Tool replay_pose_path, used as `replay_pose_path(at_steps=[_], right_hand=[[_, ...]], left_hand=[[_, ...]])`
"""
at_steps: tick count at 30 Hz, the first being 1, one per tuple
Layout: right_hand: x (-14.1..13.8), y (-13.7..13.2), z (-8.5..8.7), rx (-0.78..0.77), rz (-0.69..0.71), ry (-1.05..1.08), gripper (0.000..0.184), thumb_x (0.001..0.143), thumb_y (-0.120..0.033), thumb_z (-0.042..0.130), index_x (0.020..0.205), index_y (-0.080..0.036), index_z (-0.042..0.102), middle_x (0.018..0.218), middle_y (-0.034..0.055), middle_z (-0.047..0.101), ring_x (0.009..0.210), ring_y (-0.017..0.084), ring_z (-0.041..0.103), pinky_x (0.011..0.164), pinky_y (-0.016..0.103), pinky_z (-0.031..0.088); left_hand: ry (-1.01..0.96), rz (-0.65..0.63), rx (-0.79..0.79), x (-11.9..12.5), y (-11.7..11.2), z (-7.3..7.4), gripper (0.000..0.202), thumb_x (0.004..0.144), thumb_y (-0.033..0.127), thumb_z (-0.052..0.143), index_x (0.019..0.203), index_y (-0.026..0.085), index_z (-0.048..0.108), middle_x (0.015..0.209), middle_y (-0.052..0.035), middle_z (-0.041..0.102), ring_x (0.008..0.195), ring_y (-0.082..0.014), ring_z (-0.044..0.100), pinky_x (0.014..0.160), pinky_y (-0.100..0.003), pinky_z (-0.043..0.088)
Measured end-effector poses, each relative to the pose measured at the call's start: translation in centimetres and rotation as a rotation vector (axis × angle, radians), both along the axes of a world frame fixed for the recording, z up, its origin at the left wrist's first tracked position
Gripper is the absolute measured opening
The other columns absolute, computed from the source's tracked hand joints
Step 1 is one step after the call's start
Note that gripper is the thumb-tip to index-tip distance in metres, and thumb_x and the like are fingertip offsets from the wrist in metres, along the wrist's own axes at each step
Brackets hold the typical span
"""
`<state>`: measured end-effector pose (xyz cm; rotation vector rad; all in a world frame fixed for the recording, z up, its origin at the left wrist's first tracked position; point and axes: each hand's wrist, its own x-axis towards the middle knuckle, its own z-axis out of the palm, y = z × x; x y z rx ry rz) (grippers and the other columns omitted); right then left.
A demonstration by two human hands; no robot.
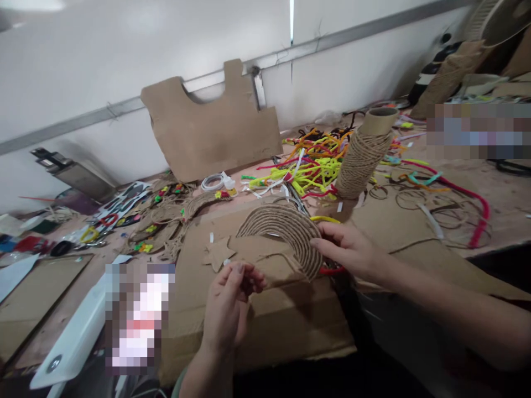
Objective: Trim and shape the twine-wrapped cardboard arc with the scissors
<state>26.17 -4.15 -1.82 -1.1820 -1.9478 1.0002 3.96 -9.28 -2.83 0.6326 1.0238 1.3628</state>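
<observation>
An arch wrapped in rows of jute twine (pixel 286 232) lies on a flat cardboard sheet (pixel 274 326). My right hand (pixel 352 251) grips the arch's right end, thumb and fingers closed on its edge, with a red pipe cleaner (pixel 332 270) just under them. My left hand (pixel 232 301) hovers in front of the arch, fingers pinched together on something small I cannot make out. A cardboard star (pixel 218 253) rests just left of that hand.
A spool of jute twine (pixel 365 152) stands behind the arch. Coloured pipe cleaners (pixel 311 166) are heaped at the back. A cut cardboard shape (pixel 211 124) leans on the wall. More twine-covered pieces (pixel 166 221) and scraps lie to the left.
</observation>
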Motion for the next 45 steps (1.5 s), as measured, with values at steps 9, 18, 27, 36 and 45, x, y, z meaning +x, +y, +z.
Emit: replay_pose_path(at_steps=[9, 18, 27, 36, 45], right_hand=[[-3.6, -2.5, 0.6, 1.159, 0.177, -0.361, 0.013, 0.084, -0.014, 0.051, 0.089, -0.015, 0.062, 0.093, 0.0038, 0.069, 0.088, 0.017, 0.061, 0.086, 0.034, 0.045], [-2.9, -3.1, -0.1, 1.175, 0.199, -0.391, 0.023, 0.080, -0.023, 0.059, 0.103, -0.017, 0.060, 0.113, 0.0097, 0.063, 0.113, 0.024, 0.052, 0.099, 0.047, 0.038], [-2.2, -1.9, -0.2, 0.915, 0.012, -0.201, 0.025, 0.084, -0.012, 0.048, 0.105, -0.017, 0.061, 0.101, 0.0064, 0.069, 0.098, 0.017, 0.061, 0.090, 0.035, 0.046], [-1.8, -0.4, 0.5, -0.318, -0.106, 0.576, 0.025, 0.074, -0.038, 0.062, 0.089, -0.018, 0.061, 0.091, 0.0033, 0.066, 0.081, 0.015, 0.064, 0.081, 0.032, 0.051], [-2.5, -1.2, -0.2, -0.400, -0.006, 0.566, 0.031, 0.075, -0.039, 0.062, 0.094, -0.015, 0.060, 0.091, 0.0047, 0.063, 0.077, 0.012, 0.060, 0.075, 0.029, 0.051]], left_hand=[[-0.143, -0.201, -0.046, 1.3, -1.2, 1.1, 0.030, 0.073, 0.039, 0.067, 0.094, 0.017, 0.066, 0.094, -0.0050, 0.068, 0.080, -0.0137, 0.061, 0.067, -0.023, 0.049], [-0.179, 0.008, -0.114, 0.0, -1.3, 0.6, 0.015, 0.069, 0.025, 0.070, 0.077, 0.014, 0.064, 0.072, -0.0013, 0.067, 0.061, -0.0102, 0.058, 0.056, -0.021, 0.047], [-0.147, -0.031, -0.051, -0.3, -2.3, 0.7, 0.037, 0.069, 0.048, 0.066, 0.087, 0.016, 0.066, 0.081, -0.0069, 0.070, 0.078, -0.0191, 0.065, 0.066, -0.028, 0.050], [0.393, 0.200, 0.185, -3.3, -0.8, 1.0, 0.037, 0.068, 0.035, 0.072, 0.101, 0.023, 0.063, 0.103, -0.0028, 0.066, 0.098, -0.0150, 0.058, 0.075, -0.022, 0.044], [0.314, -0.125, 0.013, -1.9, -0.7, 1.1, 0.022, 0.067, 0.033, 0.071, 0.075, 0.013, 0.066, 0.067, -0.0030, 0.066, 0.059, -0.0112, 0.058, 0.059, -0.020, 0.046]])
